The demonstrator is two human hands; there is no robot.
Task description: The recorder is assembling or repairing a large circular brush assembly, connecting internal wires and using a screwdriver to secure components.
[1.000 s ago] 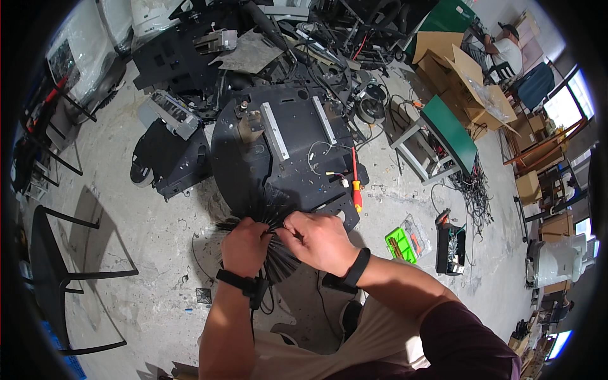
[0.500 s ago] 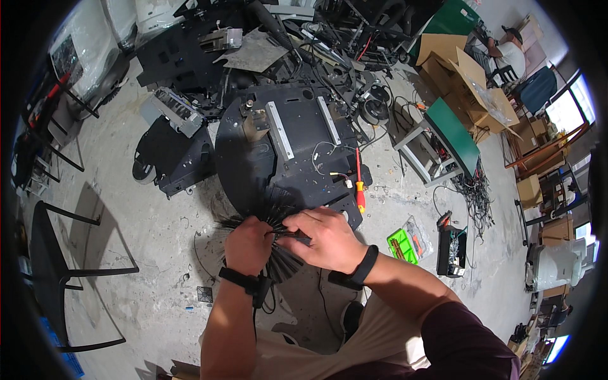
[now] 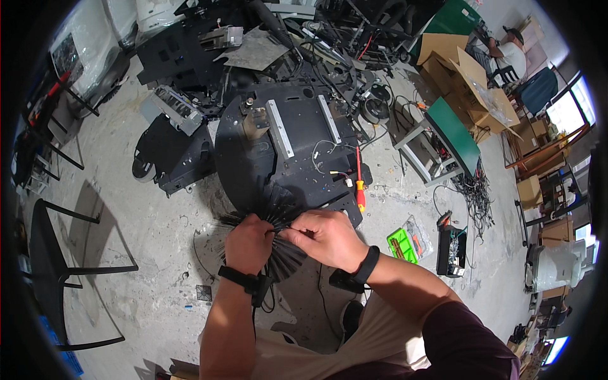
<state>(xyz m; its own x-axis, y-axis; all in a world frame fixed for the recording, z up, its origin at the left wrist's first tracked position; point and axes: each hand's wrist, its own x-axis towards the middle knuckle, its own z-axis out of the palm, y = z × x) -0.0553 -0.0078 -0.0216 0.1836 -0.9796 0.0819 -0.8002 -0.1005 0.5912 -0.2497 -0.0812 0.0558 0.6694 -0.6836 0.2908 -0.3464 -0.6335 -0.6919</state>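
Note:
A round black bristle brush (image 3: 286, 258) is held in front of me, its bristles fanning out around my hands. My left hand (image 3: 249, 244) is closed at the brush's middle, its fingers wrapped round a part I cannot make out. Right beside it, the thumb and forefinger of my right hand (image 3: 326, 237) pinch together at the brush's centre; whatever lies between them is too small to name. Just beyond the brush lies a large black rounded base plate (image 3: 247, 171) with two pale metal rails. A red and yellow screwdriver (image 3: 360, 195) rests along its right edge.
To the right are a green bit case (image 3: 403, 246), a black tool box (image 3: 451, 252) and a green-topped stool (image 3: 453, 136). Dismantled black parts (image 3: 174, 152) and cables are piled beyond. A black chair (image 3: 50, 266) stands left. A person (image 3: 510, 57) sits at the far right.
My right hand has shifted slightly, its fingers turning from lying over a dark piece to a tighter pinch at the brush's centre. The left hand stays nearly where it was.

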